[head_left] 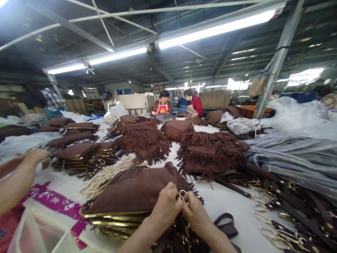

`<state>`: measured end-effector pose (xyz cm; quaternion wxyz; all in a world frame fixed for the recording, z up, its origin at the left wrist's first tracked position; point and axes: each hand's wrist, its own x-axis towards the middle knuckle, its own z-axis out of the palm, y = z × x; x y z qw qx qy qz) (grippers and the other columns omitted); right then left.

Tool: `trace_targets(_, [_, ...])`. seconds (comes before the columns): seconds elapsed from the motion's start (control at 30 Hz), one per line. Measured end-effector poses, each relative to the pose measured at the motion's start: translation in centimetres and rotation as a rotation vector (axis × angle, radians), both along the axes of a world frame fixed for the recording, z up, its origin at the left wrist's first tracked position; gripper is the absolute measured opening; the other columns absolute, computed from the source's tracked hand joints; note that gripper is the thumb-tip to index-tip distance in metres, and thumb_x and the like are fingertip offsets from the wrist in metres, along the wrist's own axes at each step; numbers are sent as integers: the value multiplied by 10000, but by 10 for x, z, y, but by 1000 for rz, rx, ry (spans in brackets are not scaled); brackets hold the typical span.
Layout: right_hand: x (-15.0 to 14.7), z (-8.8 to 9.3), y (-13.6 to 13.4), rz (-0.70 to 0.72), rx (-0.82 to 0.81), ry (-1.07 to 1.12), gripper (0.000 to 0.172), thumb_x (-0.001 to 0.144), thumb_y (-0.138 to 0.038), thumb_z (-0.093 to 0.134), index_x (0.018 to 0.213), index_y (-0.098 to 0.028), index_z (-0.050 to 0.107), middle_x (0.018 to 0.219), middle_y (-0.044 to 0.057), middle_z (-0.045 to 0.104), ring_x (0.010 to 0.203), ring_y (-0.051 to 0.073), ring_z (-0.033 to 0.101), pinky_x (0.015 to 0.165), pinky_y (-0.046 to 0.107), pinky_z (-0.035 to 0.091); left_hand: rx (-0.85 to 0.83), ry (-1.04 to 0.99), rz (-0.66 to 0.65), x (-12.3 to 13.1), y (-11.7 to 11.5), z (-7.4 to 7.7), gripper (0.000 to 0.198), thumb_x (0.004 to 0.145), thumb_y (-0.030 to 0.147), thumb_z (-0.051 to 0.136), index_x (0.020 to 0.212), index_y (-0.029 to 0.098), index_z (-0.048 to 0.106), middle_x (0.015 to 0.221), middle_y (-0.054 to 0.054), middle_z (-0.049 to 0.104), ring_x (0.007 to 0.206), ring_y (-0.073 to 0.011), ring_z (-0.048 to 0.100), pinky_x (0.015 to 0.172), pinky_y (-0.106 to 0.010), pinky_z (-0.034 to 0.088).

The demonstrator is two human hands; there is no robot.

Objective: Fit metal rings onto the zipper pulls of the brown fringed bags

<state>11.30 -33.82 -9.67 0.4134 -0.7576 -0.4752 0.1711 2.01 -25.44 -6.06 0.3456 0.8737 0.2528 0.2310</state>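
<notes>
A stack of brown fringed bags [131, 191] with gold zippers lies right in front of me. Over its right edge, my left hand [167, 202] and my right hand [194, 208] meet, fingers closed in a pinch. Between them shows a curved gold metal clasp [183, 193]; which part each hand grips is partly hidden by the fingers. Below the hands hang more gold hooks and rings. A dark brown strap [226, 225] loops on the white table [237, 196] beside my right forearm.
Many dark straps with gold hooks [279, 211] lie at right, near grey plastic-wrapped strips [295, 154]. Fringed bag piles [210, 154] stand farther back. Cream cords [109, 177] lie left of the stack. Another person's arm [21, 175] reaches in at left; two people [195, 103] work across the table.
</notes>
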Motion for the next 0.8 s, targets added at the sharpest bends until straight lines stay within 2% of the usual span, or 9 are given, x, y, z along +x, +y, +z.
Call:
trace_targets(0.2, [-2, 5, -1, 21, -36, -91, 101, 799, -289, 316, 719, -229, 324, 623, 39, 529, 586, 193, 504, 533, 273, 293, -1, -15, -5, 0, -1, 0, 153, 671, 121, 403, 537, 188, 374, 708, -23, 486, 657, -135, 476, 637, -260, 351])
trace_targets(0.47, [4, 5, -3, -16, -38, -116, 157, 843, -327, 240, 737, -230, 304, 639, 37, 533, 596, 192, 499, 554, 285, 308, 22, -39, -19, -1, -1, -3, 169, 699, 115, 415, 543, 181, 409, 720, -24, 495, 670, -134, 486, 646, -257, 372])
trace_targets(0.63, [7, 16, -4, 62, -51, -117, 130, 833, -300, 301, 728, -227, 328, 633, 0, 512, 582, 158, 478, 543, 257, 306, -8, -63, -52, -2, 0, -2, 166, 695, 112, 419, 543, 178, 418, 708, -13, 484, 660, -124, 479, 629, -244, 362])
trace_targets(0.8, [7, 21, -4, 95, -102, -150, 103, 838, -276, 310, 760, -217, 342, 649, 21, 524, 576, 172, 480, 531, 265, 275, -22, -52, -63, -2, 0, -1, 157, 675, 93, 414, 543, 177, 428, 708, -17, 489, 671, -130, 484, 647, -248, 372])
